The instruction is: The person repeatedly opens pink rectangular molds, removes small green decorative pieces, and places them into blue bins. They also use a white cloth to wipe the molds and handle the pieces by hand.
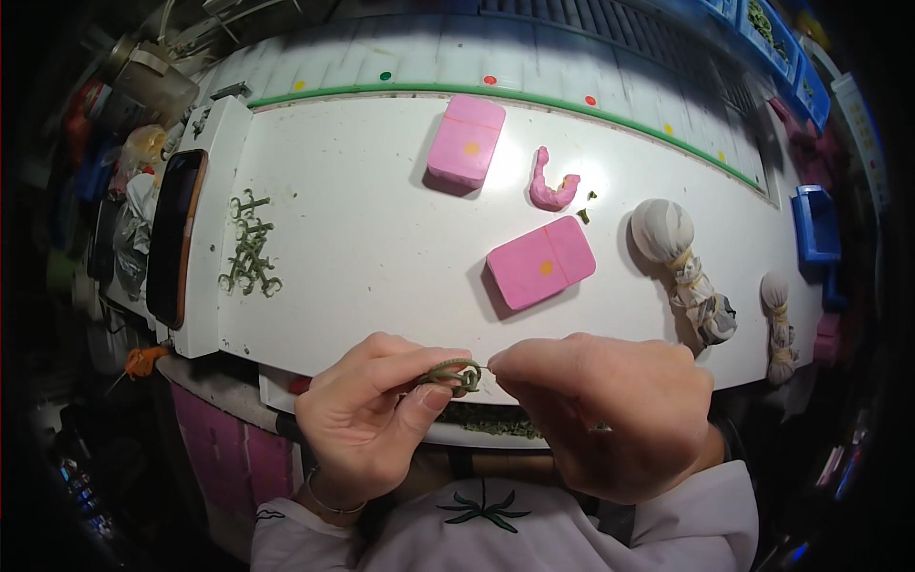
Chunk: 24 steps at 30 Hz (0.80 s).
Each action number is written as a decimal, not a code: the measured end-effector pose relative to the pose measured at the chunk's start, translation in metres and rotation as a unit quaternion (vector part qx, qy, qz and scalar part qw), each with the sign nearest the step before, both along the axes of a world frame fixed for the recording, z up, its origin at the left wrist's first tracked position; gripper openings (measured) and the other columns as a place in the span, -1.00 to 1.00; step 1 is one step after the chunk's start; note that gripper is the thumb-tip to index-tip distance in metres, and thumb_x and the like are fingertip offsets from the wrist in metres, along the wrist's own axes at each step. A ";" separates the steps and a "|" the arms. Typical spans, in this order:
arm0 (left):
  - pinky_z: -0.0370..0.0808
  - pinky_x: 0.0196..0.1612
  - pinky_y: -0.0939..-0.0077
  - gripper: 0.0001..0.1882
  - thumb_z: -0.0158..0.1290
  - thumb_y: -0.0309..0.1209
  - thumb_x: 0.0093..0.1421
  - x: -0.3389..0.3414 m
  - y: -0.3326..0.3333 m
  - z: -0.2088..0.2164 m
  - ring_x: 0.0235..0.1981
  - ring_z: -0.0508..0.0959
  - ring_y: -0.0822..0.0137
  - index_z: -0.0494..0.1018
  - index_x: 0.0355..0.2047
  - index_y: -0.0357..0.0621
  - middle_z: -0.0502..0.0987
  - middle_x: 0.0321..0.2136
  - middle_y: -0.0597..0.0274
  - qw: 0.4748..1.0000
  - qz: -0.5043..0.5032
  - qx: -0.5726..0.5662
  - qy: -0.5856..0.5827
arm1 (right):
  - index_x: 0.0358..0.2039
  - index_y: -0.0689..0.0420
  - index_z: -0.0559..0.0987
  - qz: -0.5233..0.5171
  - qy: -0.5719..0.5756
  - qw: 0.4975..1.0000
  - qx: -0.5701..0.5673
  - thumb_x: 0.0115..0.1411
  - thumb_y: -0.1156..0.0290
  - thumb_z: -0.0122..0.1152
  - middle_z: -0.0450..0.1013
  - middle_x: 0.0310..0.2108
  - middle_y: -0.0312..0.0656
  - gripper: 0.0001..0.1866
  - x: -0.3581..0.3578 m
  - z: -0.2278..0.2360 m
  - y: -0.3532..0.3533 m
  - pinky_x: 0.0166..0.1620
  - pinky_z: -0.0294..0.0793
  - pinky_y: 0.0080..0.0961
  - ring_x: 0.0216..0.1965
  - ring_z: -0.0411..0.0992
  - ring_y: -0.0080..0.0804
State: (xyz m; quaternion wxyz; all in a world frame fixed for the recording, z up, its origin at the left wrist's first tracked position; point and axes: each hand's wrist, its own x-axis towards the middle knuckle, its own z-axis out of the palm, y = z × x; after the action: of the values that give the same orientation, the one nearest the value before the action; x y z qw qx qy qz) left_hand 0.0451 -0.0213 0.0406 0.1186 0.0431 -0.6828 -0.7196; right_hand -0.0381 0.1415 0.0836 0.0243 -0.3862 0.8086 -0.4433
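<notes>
Low centre of the frame, both hands are working one small olive-green looped wax-like piece (456,375), held just off the near edge of the white worktable (362,238). The left hand (367,419) is pinching it between thumb and forefinger, closed tight on the piece. The right hand (600,419) is closing its fingertips against the piece's right end, maybe on a thin stem or pin; too small to tell what exactly it is gripping.

Risks, as judged from this:
- Piece is looking thin and soft. Pinch pressure from either side could be bending or flattening the loops.
- Hands are pulling or twisting opposite ends, so the loop could be snapping at the joint.
- Piece is hanging past the table edge, over a tray of green scraps (496,424). A slip is dropping it there, where it would be hard to pick out.

Elsewhere: a pile of similar green looped pieces (250,257) is lying at left of the table, well apart. Two pink rectangular blocks (466,140) (541,262), a pink curled lump (551,183) and two tied cloth bundles (681,262) (780,324) are sitting upper centre and right, clear of the hands.
</notes>
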 end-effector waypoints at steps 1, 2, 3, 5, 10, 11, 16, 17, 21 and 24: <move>0.47 -0.31 0.65 -0.81 0.04 -0.70 0.10 0.000 0.000 0.000 -0.38 0.52 0.42 0.50 -0.24 -0.44 0.51 -0.39 0.09 1.000 0.004 -0.003 -0.003 | -0.38 0.10 0.57 -0.007 -0.012 1.000 0.004 -0.06 0.65 0.29 0.48 -0.63 -0.25 -0.79 0.001 0.003 -0.001 -0.62 0.36 -0.62 -0.69 0.45 -0.44; 0.47 -0.32 0.65 -0.80 0.04 -0.71 0.10 0.001 0.001 0.000 -0.38 0.52 0.43 0.50 -0.24 -0.44 0.51 -0.40 0.09 1.000 0.008 -0.007 -0.006 | -0.39 0.10 0.57 -0.015 -0.024 1.000 0.009 -0.06 0.65 0.29 0.48 -0.63 -0.26 -0.80 0.001 0.005 -0.002 -0.62 0.36 -0.63 -0.69 0.44 -0.46; 0.47 -0.32 0.65 -0.80 0.05 -0.71 0.09 0.001 0.001 -0.001 -0.39 0.52 0.43 0.50 -0.23 -0.44 0.51 -0.41 0.10 1.000 0.010 -0.009 -0.010 | -0.40 0.12 0.57 -0.015 -0.025 0.999 0.014 -0.06 0.64 0.29 0.48 -0.64 -0.26 -0.81 0.001 0.006 -0.001 -0.62 0.36 -0.64 -0.70 0.44 -0.48; 0.46 -0.33 0.65 -0.79 0.05 -0.71 0.09 0.000 0.002 -0.003 -0.39 0.51 0.43 0.51 -0.23 -0.43 0.50 -0.42 0.12 1.000 0.017 -0.020 -0.006 | -0.42 0.14 0.57 -0.015 -0.027 0.999 0.027 -0.05 0.64 0.29 0.48 -0.64 -0.26 -0.84 -0.001 0.007 0.000 -0.62 0.35 -0.67 -0.71 0.44 -0.53; 0.46 -0.34 0.66 -0.79 0.05 -0.72 0.09 -0.003 0.005 -0.005 -0.41 0.50 0.43 0.51 -0.23 -0.43 0.49 -0.42 0.14 0.999 0.025 -0.034 0.008 | -0.44 0.24 0.54 -0.030 -0.057 0.998 0.006 -0.02 0.64 0.27 0.47 -0.66 -0.26 -0.89 0.000 -0.001 0.001 -0.60 0.35 -0.74 -0.71 0.41 -0.63; 0.46 -0.34 0.65 -0.79 0.05 -0.72 0.09 -0.003 0.005 -0.006 -0.40 0.50 0.43 0.51 -0.23 -0.43 0.49 -0.42 0.14 0.999 0.026 -0.042 0.010 | -0.44 0.26 0.53 -0.027 -0.073 0.997 0.005 -0.01 0.64 0.26 0.46 -0.66 -0.27 -0.91 -0.001 -0.002 0.002 -0.59 0.36 -0.75 -0.70 0.40 -0.65; 0.47 -0.33 0.64 -0.79 0.03 -0.72 0.10 -0.005 0.006 -0.009 -0.38 0.51 0.43 0.49 -0.22 -0.44 0.49 -0.41 0.12 0.999 0.022 -0.043 0.008 | -0.40 0.35 0.49 -0.036 -0.351 0.933 -0.073 0.12 0.59 0.16 0.43 -0.68 -0.24 -0.92 -0.001 -0.006 0.006 -0.62 0.29 -0.77 -0.68 0.37 -0.68; 0.48 -0.33 0.64 -0.79 0.02 -0.72 0.10 -0.006 0.007 -0.009 -0.38 0.51 0.43 0.49 -0.21 -0.44 0.49 -0.40 0.12 0.999 0.025 -0.031 0.003 | -0.39 0.36 0.48 -0.040 -0.418 0.903 -0.094 0.14 0.58 0.14 0.43 -0.68 -0.23 -0.91 -0.001 -0.007 0.006 -0.63 0.27 -0.77 -0.68 0.36 -0.68; 0.48 -0.32 0.65 -0.79 0.00 -0.72 0.12 -0.005 0.009 -0.007 -0.37 0.52 0.43 0.47 -0.20 -0.45 0.49 -0.38 0.11 0.999 0.034 -0.004 -0.030 | -0.37 0.37 0.46 -0.038 -0.662 0.731 -0.162 0.16 0.56 0.12 0.41 -0.70 -0.17 -0.89 -0.006 -0.008 0.004 -0.70 0.16 -0.76 -0.77 0.25 -0.66; 0.49 -0.32 0.63 -0.78 0.01 -0.71 0.12 -0.006 0.011 -0.003 -0.36 0.52 0.44 0.47 -0.19 -0.46 0.50 -0.37 0.10 0.997 0.026 0.041 -0.061 | -0.32 0.34 0.46 -0.049 -0.633 0.757 -0.157 0.19 0.56 0.08 0.40 -0.68 -0.26 -0.90 -0.002 -0.009 0.010 -0.67 0.16 -0.77 -0.74 0.25 -0.71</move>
State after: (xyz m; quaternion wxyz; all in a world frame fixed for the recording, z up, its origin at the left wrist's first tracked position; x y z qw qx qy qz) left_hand 0.0387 -0.0106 0.0375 0.0936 0.1093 -0.6573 -0.7398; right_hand -0.0400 0.1519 0.0741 0.4474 0.0242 0.5459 -0.7080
